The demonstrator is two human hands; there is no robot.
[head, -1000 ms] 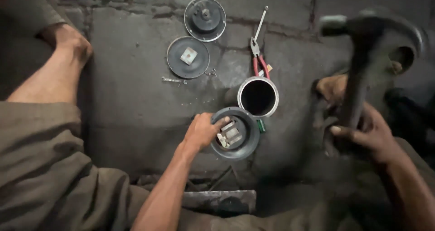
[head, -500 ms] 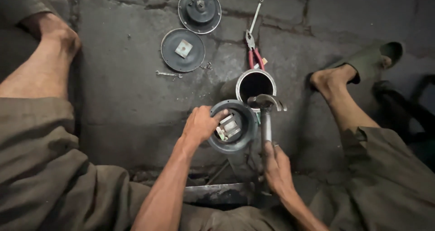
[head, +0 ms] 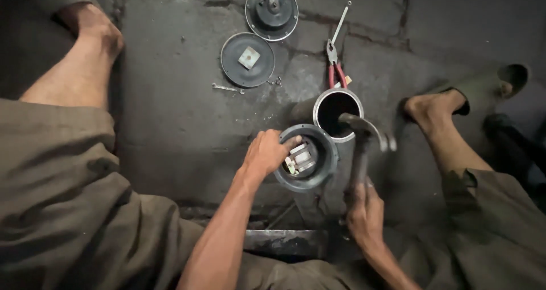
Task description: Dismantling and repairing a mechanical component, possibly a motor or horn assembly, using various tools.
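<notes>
Matt dark metal housing (head: 307, 157); rough concrete floor (head: 170, 125)

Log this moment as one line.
left hand: grips round housing rim | right hand: holds hammer beside housing | floor: can, pliers, two discs

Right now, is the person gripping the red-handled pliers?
No, the red-handled pliers lie untouched on the floor, while the right hand grips a hammer and the left hand steadies the round housing.

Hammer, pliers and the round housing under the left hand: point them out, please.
Hammer (head: 364, 128): head view, on the metal head.
Pliers (head: 336, 74): head view, on the red handles.
Round housing (head: 327, 165): head view, on the right rim.
</notes>
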